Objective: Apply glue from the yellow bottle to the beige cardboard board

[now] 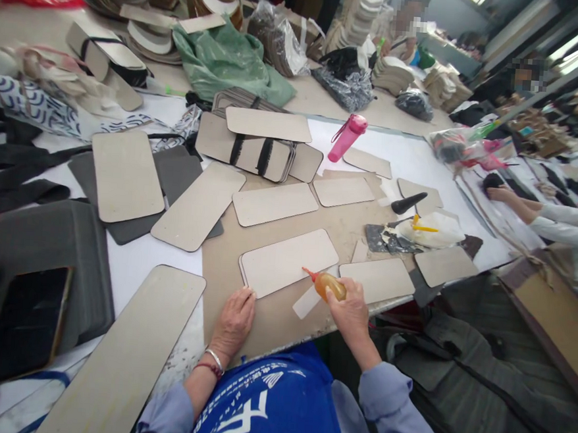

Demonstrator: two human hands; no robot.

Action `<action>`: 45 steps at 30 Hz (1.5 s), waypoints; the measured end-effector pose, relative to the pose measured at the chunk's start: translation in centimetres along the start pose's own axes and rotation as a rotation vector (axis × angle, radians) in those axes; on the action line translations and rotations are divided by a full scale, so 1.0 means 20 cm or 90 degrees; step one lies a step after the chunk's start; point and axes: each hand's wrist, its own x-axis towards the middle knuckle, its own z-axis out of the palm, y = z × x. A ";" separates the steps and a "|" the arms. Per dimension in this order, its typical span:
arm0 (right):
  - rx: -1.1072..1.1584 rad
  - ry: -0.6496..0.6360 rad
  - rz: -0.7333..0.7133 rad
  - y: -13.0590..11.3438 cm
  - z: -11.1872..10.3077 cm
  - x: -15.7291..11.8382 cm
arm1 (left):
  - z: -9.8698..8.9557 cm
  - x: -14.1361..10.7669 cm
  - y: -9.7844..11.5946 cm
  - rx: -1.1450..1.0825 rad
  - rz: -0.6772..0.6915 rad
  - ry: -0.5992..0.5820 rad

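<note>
A beige panel (286,262) with rounded corners lies in front of me, a dark edge showing beneath it. My left hand (235,318) is at its near left corner, fingers curled together and gripping the edge. Squeezed in my right hand (352,307) is a small glue bottle (322,285) of amber liquid, its red nozzle tip over the panel's right part. Under the bottle lies a pale strip (307,302). Similar panels surround this one: one to the right (378,279), one behind (275,203) and a long one (131,350) at the left.
A phone (24,323) rests on dark padded pieces at the left. Farther back are a strapped panel stack (254,149), a pink bottle (348,138) and green cloth (225,63). A black cone-shaped tool (409,203) and yellow tool (424,227) lie right. Another person's arm (532,207) reaches in.
</note>
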 end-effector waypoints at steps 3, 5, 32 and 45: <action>-0.033 0.024 0.037 0.05 -0.02 0.05 | 0.01 0.00 -0.01 0.003 0.016 0.011; -0.043 0.043 0.049 0.08 -0.03 0.08 | 0.01 -0.01 -0.01 0.002 0.018 0.014; 0.113 0.065 0.075 0.28 -0.05 0.43 | 0.01 0.02 0.01 0.018 0.032 0.008; 0.230 -0.036 -0.020 0.14 0.07 0.31 | -0.01 0.02 0.02 0.020 0.009 -0.002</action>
